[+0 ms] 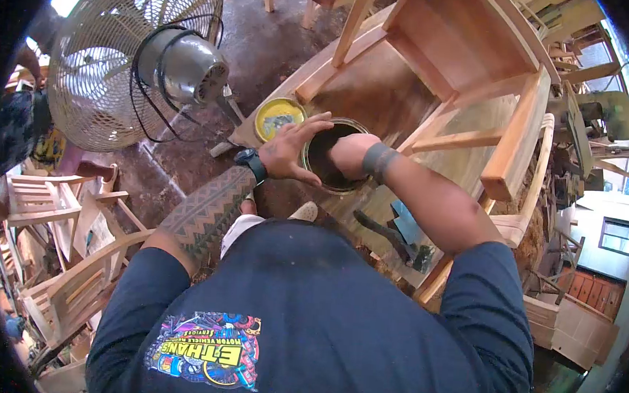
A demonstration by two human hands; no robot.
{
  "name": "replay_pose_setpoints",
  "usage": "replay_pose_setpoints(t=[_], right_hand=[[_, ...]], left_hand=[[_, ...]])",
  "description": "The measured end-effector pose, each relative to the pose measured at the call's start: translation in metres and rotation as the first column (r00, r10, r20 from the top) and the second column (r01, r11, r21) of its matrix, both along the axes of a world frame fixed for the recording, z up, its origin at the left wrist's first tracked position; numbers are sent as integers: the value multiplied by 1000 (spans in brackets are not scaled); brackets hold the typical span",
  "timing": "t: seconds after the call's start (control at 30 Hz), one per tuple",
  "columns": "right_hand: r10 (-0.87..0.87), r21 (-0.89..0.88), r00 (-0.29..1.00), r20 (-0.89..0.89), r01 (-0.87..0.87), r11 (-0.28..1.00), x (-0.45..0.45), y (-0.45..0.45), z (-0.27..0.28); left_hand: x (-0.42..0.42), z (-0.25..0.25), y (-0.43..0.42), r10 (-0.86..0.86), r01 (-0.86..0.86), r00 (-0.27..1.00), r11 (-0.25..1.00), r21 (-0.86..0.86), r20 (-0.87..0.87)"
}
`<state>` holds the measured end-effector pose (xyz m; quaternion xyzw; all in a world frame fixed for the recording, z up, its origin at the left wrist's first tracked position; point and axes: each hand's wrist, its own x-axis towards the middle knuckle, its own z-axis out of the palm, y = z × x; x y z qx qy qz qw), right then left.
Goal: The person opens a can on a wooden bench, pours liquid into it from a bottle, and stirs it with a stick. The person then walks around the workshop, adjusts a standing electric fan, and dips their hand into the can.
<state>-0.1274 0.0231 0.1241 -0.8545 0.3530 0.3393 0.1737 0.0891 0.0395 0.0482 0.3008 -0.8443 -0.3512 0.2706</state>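
A round open can [334, 187] with a metal rim and a dark inside stands on a wooden surface in front of me. My left hand [288, 152] lies against the can's near left side, its fingers stretched out along the rim and its thumb apart. Into the can's mouth reaches my right hand [349, 155]. Its fingers are hidden down inside, so whether they hold anything does not show. Just beyond my left hand is a round yellow lid [279, 116] with greyish smears.
A large grey fan [182, 66] stands at the upper left. A wooden bench frame [473, 76] rises at the right. Near my right forearm lie a blue sheet [408, 222] and a dark curved piece [381, 229]. Slatted wooden chairs [71, 290] crowd the left; another person [20, 128] is there.
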Motion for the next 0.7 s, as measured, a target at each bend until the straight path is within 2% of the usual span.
replay_pose_setpoints(t=[0.07, 0.13, 0.17, 0.2, 0.3, 0.4, 0.43, 0.5, 0.53, 0.63, 0.7], right_hand=[[-32, -81, 999, 15, 33, 996, 4, -2, 25], [-85, -208, 991, 100, 104, 973, 5, 4, 47], [-54, -237, 987, 149, 89, 967, 5, 5, 42], [-24, -271, 980, 198, 79, 959, 7, 6, 34], [6, -317, 962, 275, 84, 945, 15, 5, -12], [76, -339, 946, 315, 38, 940, 16, -1, -56], [141, -337, 923, 357, -13, 941, 15, -5, -64], [255, -333, 864, 434, -109, 937, 6, -7, -76], [129, -206, 935, 329, -63, 977, 6, -5, -50], [206, -31, 951, 229, -205, 978, -7, -5, -32], [180, -38, 963, 203, -176, 984, -11, -2, -25]], left_hand=[[5, 2, -6, -7, 7, 996, 1000, 2, -92], [13, 4, -12, -17, 31, 994, 991, 131, -105], [16, 5, -13, -28, 50, 993, 979, 198, -112], [16, 15, -12, -23, 24, 1000, 990, 142, -10], [4, 13, 3, 93, -86, 992, 993, 81, -87], [-24, 16, 37, 308, -314, 948, 946, 80, 78], [-27, 16, 40, 364, -376, 922, 923, 80, 130], [-27, 16, 37, 364, -380, 914, 923, 67, 178], [-25, 17, 36, 355, -371, 913, 928, 45, 203], [-22, 15, 35, 337, -345, 917, 939, -3, 212], [-22, 16, 33, 306, -309, 934, 951, -13, 184]])
